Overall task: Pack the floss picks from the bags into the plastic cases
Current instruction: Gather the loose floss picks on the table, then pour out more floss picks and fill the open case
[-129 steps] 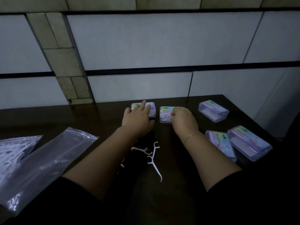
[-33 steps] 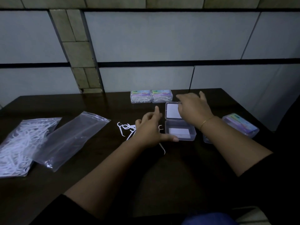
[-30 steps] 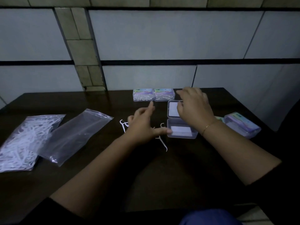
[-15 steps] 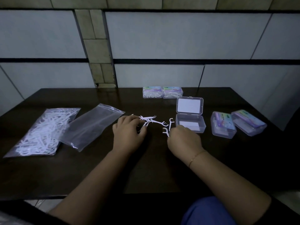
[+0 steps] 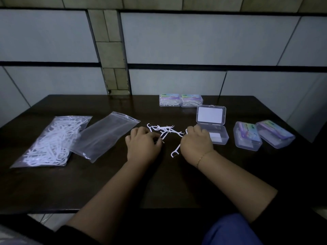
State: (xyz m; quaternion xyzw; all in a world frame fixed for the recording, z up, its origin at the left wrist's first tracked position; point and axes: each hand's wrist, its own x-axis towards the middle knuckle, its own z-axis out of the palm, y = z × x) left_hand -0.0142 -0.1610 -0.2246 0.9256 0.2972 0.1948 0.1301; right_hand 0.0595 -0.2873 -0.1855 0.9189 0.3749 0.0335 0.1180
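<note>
Head camera: a person gathers loose floss picks (image 5: 165, 131) on a dark desk (image 5: 109, 184), beside an open case (image 5: 215, 134) that serves as the marker for everything else. A second ago the right hand (image 5: 196, 144) was at the case's lid and the left hand (image 5: 143, 145) hovered near the picks; now both have dropped to the scattered picks just left of the case. The right grip is clenched around a pick, its forked end jutting out below the fist. The left grip curls down onto the pile, and whether it has actually caught a pick cannot be told in the dim light. The lid now stands raised and the tray looks empty, so loading appears about to start.

Behind the open case, two filled cases (image 5: 180, 100) sit side by side at the desk's far edge. To its right lie two closed cases (image 5: 261, 135), apparently awaiting filling. Well to its left are an emptied bag (image 5: 104, 137) and, farther left, a full bag (image 5: 51, 142) of picks.
</note>
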